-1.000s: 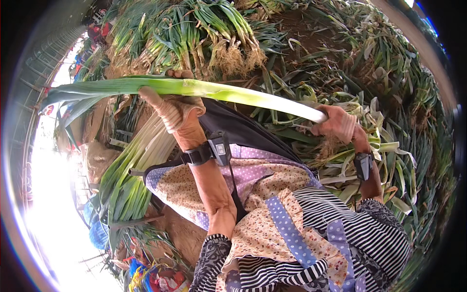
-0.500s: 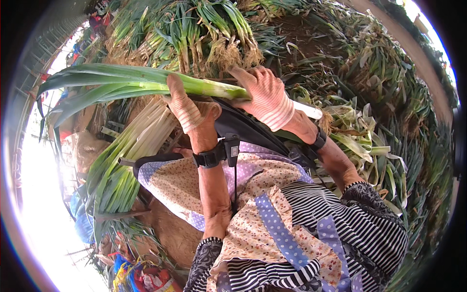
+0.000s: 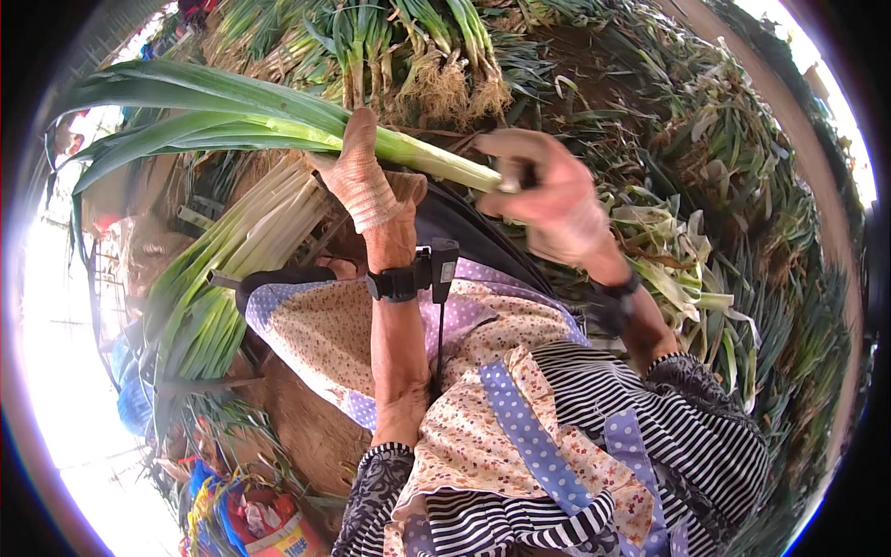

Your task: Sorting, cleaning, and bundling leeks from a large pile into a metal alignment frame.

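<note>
My left hand [image 3: 362, 176], in a striped knit glove, is closed round the middle of a leek [image 3: 436, 165], thumb over the top. Its long green leaves fan out to the left. At the leek's pale end, my right hand [image 3: 557, 195], gloved alike, is blurred by motion, its fingers curled round the stalk. The leek's root tip cannot be made out behind that hand. Beside my left knee lies a bundle of cleaned leeks [image 3: 227, 246], white stalks pointing up and right.
Unpeeled leeks with roots [image 3: 450, 88] are heaped at the far side. Stripped pale leaves [image 3: 664, 251] lie right of my legs, with more green leaf litter [image 3: 742, 186] beyond. A colourful bag [image 3: 264, 515] stands at the lower left. A patterned apron [image 3: 325, 325] covers my lap.
The leek's leafy end has risen and the stalk now slants down to the right. My right hand has moved right along the stalk; the white end and roots no longer show beyond it.
</note>
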A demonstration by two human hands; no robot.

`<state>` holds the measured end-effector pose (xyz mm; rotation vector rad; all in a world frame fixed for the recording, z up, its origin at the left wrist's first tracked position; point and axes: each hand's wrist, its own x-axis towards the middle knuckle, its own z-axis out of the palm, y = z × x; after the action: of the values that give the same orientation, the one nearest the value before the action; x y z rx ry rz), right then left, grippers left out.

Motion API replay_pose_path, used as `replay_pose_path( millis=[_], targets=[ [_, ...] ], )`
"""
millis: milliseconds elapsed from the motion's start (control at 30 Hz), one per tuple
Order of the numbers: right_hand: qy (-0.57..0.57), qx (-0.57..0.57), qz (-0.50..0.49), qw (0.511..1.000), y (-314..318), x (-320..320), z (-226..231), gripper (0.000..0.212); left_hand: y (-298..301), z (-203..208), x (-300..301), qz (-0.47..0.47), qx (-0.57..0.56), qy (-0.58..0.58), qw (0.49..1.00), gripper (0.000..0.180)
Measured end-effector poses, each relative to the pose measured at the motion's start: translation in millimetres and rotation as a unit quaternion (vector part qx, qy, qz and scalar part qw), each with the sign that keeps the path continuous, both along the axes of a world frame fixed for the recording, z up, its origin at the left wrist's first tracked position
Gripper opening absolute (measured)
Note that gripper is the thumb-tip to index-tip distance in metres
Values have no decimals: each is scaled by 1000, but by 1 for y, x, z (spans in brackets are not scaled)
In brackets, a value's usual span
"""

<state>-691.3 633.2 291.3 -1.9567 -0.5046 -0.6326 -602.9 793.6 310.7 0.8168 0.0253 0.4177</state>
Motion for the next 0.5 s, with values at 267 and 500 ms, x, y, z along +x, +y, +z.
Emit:
replay_pose_path(
  millis=[267,500],
  targets=[
    [479,-16,-136,867,-68,-112,32,27,41,-13,8,67,19,51,996,53],
    [396,-316,-263,821,-159,-158,-116,29,87,-32,18,65,16,12,998,44]
  ],
)
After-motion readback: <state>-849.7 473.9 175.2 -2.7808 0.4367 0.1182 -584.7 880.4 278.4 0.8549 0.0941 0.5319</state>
